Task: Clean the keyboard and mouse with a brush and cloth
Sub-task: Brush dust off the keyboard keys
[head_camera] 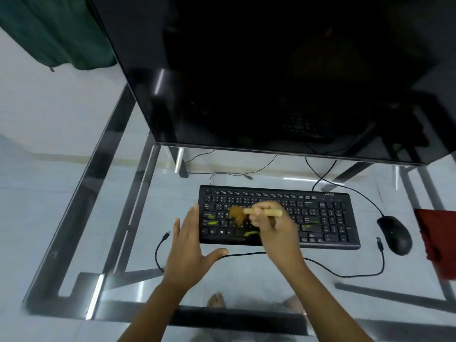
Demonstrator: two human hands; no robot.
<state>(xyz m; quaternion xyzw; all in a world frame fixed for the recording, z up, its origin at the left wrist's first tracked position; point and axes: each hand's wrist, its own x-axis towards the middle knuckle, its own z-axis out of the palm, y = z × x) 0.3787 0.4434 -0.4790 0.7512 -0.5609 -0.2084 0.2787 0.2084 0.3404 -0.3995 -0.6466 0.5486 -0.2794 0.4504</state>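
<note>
A black keyboard (320, 218) lies on the glass desk (246, 275). My right hand (276, 230) holds a wooden-handled brush (269, 212) above the keyboard's left half, with its tan bristles on the keys. My left hand (190, 250) rests against the keyboard's left edge, fingers spread and thumb along the front edge. A black mouse (394, 234) sits to the right of the keyboard. A red cloth (438, 243) lies at the desk's right edge, beyond the mouse.
A large dark monitor (271, 70) stands behind the keyboard. Black cables (345, 274) with loose plugs loop across the glass in front of the keyboard. Green fabric (54, 33) hangs at the far left. Bare feet show through the glass.
</note>
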